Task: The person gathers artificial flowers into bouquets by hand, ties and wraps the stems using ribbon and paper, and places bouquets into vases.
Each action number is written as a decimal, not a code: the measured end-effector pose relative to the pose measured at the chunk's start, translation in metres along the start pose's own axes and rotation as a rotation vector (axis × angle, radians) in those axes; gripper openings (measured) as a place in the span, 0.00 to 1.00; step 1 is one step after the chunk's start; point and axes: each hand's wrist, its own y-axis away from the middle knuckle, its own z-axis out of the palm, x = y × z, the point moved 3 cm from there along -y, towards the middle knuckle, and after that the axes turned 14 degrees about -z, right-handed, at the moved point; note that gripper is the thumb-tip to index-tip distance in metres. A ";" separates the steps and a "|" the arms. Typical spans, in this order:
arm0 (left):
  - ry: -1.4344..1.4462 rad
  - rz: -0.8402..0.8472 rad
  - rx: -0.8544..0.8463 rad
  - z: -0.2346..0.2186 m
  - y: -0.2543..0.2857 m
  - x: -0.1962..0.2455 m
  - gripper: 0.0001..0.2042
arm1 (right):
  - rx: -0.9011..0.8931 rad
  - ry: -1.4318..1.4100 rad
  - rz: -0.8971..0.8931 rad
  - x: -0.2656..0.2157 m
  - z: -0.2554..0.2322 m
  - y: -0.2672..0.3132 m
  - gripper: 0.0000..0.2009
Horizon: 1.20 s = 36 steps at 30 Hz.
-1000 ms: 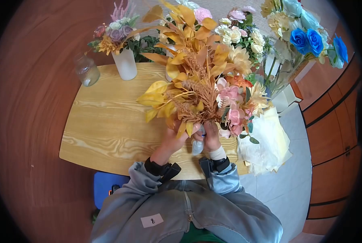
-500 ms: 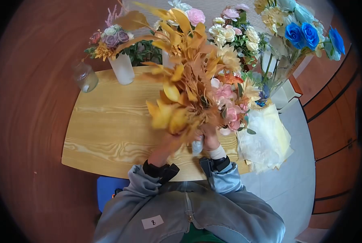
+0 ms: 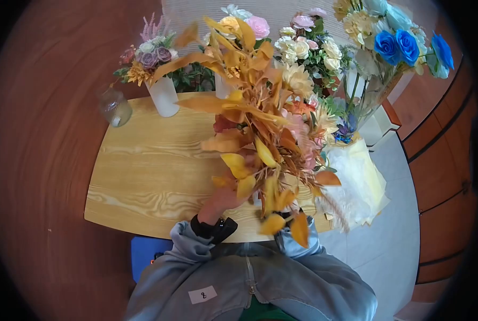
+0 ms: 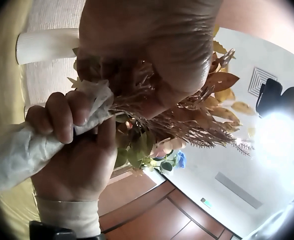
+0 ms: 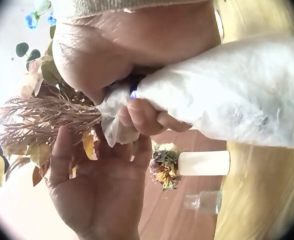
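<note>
In the head view a large artificial bouquet (image 3: 257, 101) of yellow-orange leaves, brown sprigs and pink flowers stands above the table, its lower leaves drooping over the right wrist. My right hand (image 5: 137, 47) grips the bouquet's stems, wrapped in white paper (image 5: 237, 95), just below the foliage. A bit of blue shows on the wrapping beside the fingers. My left hand (image 3: 227, 198) is at the left of the stems; in the right wrist view its palm faces up with fingers extended behind the sprigs (image 5: 52, 115). Leaves hide the right hand in the head view.
Behind the bouquet on the wooden table (image 3: 142, 176) stand a white vase (image 3: 164, 97) of flowers and a glass jar (image 3: 115, 109). A clear vase with blue roses (image 3: 407, 47) is at the back right. Thin wrapping sheets (image 3: 359, 184) overhang the right edge; a blue seat (image 3: 145, 249) is below.
The bouquet has turned, and its yellow leaves have swung down and right over the right hand. A dark red flower has come into sight on its left side. The right hand keeps its grip.
</note>
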 end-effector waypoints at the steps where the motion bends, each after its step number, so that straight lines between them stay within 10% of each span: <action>1: 0.004 0.000 0.007 0.001 -0.006 -0.007 0.23 | 0.011 0.000 -0.004 0.010 0.008 -0.011 0.17; 5: -0.249 0.354 0.065 0.007 -0.016 -0.016 0.28 | 0.042 0.006 -0.017 0.071 0.054 -0.145 0.17; 13: 0.069 0.313 0.053 0.009 -0.025 -0.005 0.19 | 0.147 0.020 -0.081 0.064 0.015 -0.154 0.18; 15: -0.257 0.420 0.094 0.005 -0.024 -0.006 0.20 | 0.151 0.025 -0.083 0.083 0.027 -0.149 0.18; 16: 0.111 0.198 -0.080 0.006 -0.035 -0.028 0.20 | 0.156 0.028 -0.087 0.089 0.031 -0.147 0.18; 19: -0.077 0.323 0.177 0.007 -0.031 -0.028 0.18 | 0.185 0.039 -0.100 0.093 0.024 -0.158 0.18; 20: -0.073 0.322 0.180 0.008 -0.024 -0.018 0.18 | 0.049 -0.017 0.015 0.068 0.088 -0.171 0.22; 23: -0.155 -0.096 0.030 0.016 -0.015 -0.004 0.17 | -0.099 -0.437 0.090 0.062 0.108 -0.186 0.22; 26: -0.420 0.554 0.386 0.012 -0.010 0.008 0.19 | -0.078 -0.431 0.106 0.064 0.112 -0.185 0.21; 29: 0.101 0.259 0.235 0.013 -0.019 -0.013 0.20 | 0.001 -0.405 0.098 0.065 0.111 -0.186 0.19; 32: 0.027 0.120 0.319 0.012 -0.014 -0.006 0.17 | 0.042 0.417 -0.124 0.088 0.089 -0.184 0.16; 35: 0.000 0.168 0.389 0.013 -0.018 -0.029 0.21 | 0.065 -0.056 0.030 0.058 0.142 -0.199 0.15; 36: 0.109 0.302 0.405 0.014 -0.015 -0.010 0.19 | 0.101 -0.072 0.066 0.113 0.091 -0.189 0.15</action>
